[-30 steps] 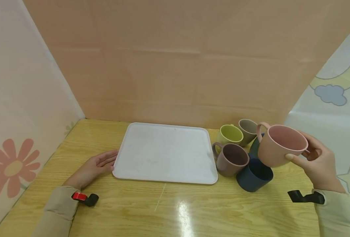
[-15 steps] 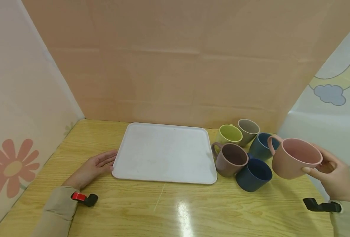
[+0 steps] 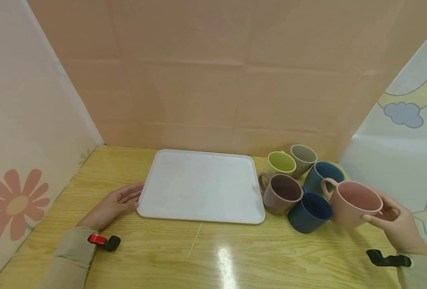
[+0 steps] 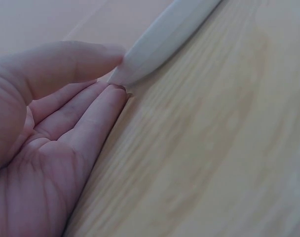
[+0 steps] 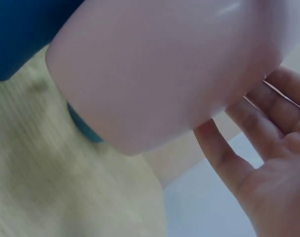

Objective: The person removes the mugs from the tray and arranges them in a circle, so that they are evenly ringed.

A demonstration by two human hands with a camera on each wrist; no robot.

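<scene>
My right hand grips a pink mug by its right side, thumb near the rim. The mug's handle points left, and its body overlaps a teal mug and the edge of a navy mug in the head view. From the right wrist, the pink mug hangs close over the tabletop, fingers along its side. On the left, my left hand lies with fingers straight at the left edge of a white tray. Its thumb touches the tray rim.
Between the tray and the pink mug stand a mauve mug, a yellow-green mug and a grey-beige mug. The wooden table is bounded by a tan back panel and printed side panels.
The pink mug in my right hand first moved right and toward me, uncovering the teal mug, then came slightly left and lower beside the navy mug. My left hand stays put.
</scene>
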